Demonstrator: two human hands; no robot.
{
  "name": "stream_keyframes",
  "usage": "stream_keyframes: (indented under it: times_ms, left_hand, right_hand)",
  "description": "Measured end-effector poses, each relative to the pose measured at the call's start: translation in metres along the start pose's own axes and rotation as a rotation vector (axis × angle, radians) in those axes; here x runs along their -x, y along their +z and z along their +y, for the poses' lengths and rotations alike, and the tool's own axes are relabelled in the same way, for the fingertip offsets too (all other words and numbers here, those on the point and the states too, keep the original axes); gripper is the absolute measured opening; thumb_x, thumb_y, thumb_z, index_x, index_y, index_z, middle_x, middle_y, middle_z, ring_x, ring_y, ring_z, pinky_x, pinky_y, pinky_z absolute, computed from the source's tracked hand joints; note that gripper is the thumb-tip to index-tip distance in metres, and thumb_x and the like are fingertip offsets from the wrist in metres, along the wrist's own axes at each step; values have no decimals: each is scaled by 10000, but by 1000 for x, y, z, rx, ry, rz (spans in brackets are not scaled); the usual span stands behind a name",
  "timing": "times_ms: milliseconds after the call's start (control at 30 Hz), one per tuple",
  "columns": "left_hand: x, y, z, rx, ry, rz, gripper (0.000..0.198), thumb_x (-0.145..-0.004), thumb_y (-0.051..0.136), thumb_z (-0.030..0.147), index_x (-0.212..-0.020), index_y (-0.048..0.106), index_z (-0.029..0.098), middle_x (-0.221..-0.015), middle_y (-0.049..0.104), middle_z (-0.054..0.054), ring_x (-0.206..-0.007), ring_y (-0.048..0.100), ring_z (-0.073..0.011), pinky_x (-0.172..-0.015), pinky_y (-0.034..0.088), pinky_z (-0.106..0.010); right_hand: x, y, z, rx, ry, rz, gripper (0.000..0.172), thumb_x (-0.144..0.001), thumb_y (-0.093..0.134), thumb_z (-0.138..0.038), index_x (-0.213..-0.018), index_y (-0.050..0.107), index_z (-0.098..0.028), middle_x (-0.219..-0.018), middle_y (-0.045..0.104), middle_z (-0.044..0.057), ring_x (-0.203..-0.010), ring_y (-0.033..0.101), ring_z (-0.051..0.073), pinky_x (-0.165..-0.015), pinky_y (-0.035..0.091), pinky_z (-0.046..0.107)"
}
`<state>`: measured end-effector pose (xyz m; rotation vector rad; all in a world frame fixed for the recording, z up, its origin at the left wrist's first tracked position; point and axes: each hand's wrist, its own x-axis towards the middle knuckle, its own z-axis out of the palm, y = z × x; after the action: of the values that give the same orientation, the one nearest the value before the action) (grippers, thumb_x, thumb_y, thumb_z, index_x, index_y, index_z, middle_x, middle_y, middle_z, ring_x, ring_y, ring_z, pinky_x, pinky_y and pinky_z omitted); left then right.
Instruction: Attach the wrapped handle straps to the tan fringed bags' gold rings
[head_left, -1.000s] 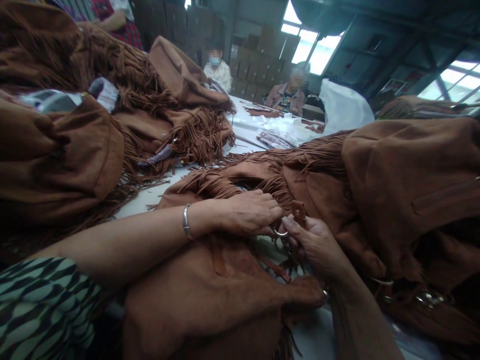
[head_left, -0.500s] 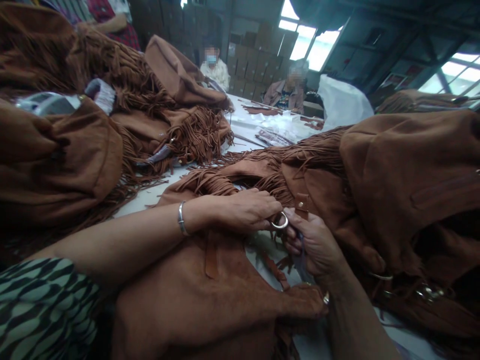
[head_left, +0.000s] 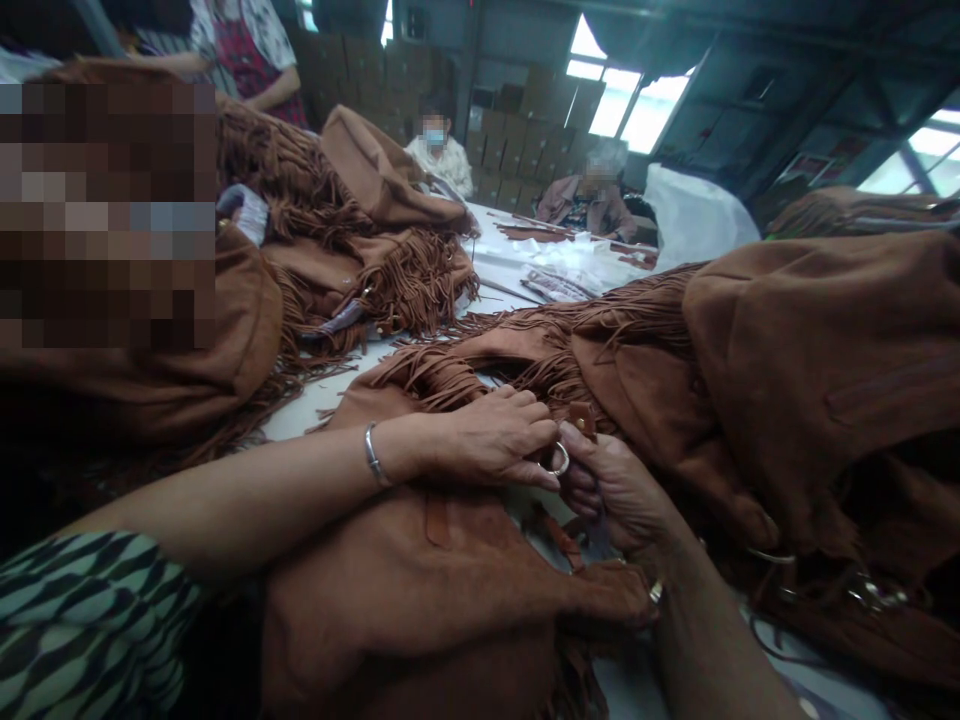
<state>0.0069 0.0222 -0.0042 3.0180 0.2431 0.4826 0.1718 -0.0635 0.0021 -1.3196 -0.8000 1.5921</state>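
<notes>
A brown suede fringed bag [head_left: 420,610] lies spread in front of me. My left hand [head_left: 491,440] reaches across it, fingers closed on a silvery metal ring [head_left: 559,460]. My right hand [head_left: 615,490] meets it from the right, its thumb and fingers pinched together beside the ring. Above the right thumb sticks out a brown leather strap end with a small metal stud [head_left: 581,418]; the fingers hide the rest. A loose brown strap [head_left: 559,535] hangs below the hands.
Brown fringed bags are heaped at the left [head_left: 240,320] and right [head_left: 795,370]. White plastic sheeting [head_left: 570,255] lies on the far part of the white table [head_left: 300,400]. Several people are beyond, with stacked cartons [head_left: 510,140] behind them.
The ring has turned and dropped slightly between my hands. The view has shifted a little, and an arm of a standing person at the back left shows more.
</notes>
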Motion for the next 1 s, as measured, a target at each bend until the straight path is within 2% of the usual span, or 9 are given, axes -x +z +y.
stream_keyframes:
  times_ms: [100, 233, 300, 367, 533, 600, 733, 867, 1000]
  left_hand:
    - [-2, 1, -1, -16, -2, -16, 486, -893, 364, 573, -988, 535, 128, -967, 562, -100, -871, 472, -230, -800, 375, -364]
    - [-6, -5, 3, -16, -167, 42, 448, -919, 347, 518, -1005, 532, 118, -986, 575, -120, -888, 491, -235, -829, 386, -360]
    - [-5, -9, 5, 7, -188, 57, 431, -929, 326, 503, -1005, 531, 132, -980, 579, -112, -890, 492, -229, -831, 389, -355]
    - [-4, -11, 5, 16, -176, 47, 442, -927, 314, 519, -1002, 531, 140, -976, 575, -103, -887, 488, -224, -830, 389, -352]
    - [-3, -6, 4, -69, -199, 48, 577, -867, 306, 654, -970, 535, 134, -947, 560, -96, -885, 478, -237, -810, 380, -365]
    - [-3, -3, 4, -77, -199, 43, 545, -878, 316, 630, -946, 535, 136, -937, 558, -94, -879, 474, -234, -809, 379, -361]
    - [-3, -4, 2, -39, -147, 6, 456, -904, 345, 560, -933, 520, 140, -957, 547, -93, -878, 461, -221, -831, 375, -343]
    - [-1, -10, -1, 32, -142, -34, 394, -911, 372, 515, -937, 497, 142, -955, 533, -88, -870, 449, -212, -840, 379, -335]
    - [1, -14, -3, 99, -133, -40, 324, -921, 365, 453, -928, 473, 148, -946, 516, -84, -863, 440, -204, -853, 379, -339]
  right_hand:
    - [0, 4, 1, -3, -36, 17, 368, -598, 813, -401, -581, 576, -120, -379, 351, -89, -295, 258, 8, -277, 189, 127]
    - [-1, 16, 5, -115, -264, 164, 337, -645, 771, -413, -635, 552, -158, -447, 386, -95, -343, 288, 10, -312, 239, 114]
    - [-1, 21, 7, -152, -346, 239, 310, -672, 754, -397, -641, 557, -160, -456, 394, -90, -351, 299, 15, -319, 248, 120]
    - [0, 23, 9, -134, -367, 255, 300, -673, 758, -385, -632, 579, -149, -447, 392, -81, -349, 305, 22, -315, 244, 133]
    - [3, 18, 5, -10, -295, 188, 366, -639, 777, -452, -615, 594, -137, -411, 365, -82, -331, 292, 26, -309, 208, 146]
    - [4, 13, 2, 29, -259, 160, 420, -637, 754, -528, -618, 589, -143, -410, 380, -75, -325, 281, 26, -310, 199, 154]
    - [10, 1, -7, 121, -263, 141, 544, -725, 573, -679, -649, 617, -142, -422, 425, -38, -336, 306, 49, -315, 226, 175]
    - [17, -4, -16, 194, -232, 153, 425, -712, 684, -553, -640, 617, -139, -434, 410, -51, -362, 308, 37, -333, 236, 150]
    - [20, -9, -17, 187, -96, 3, 347, -679, 741, -486, -713, 624, -161, -550, 553, -3, -423, 462, 92, -378, 361, 188]
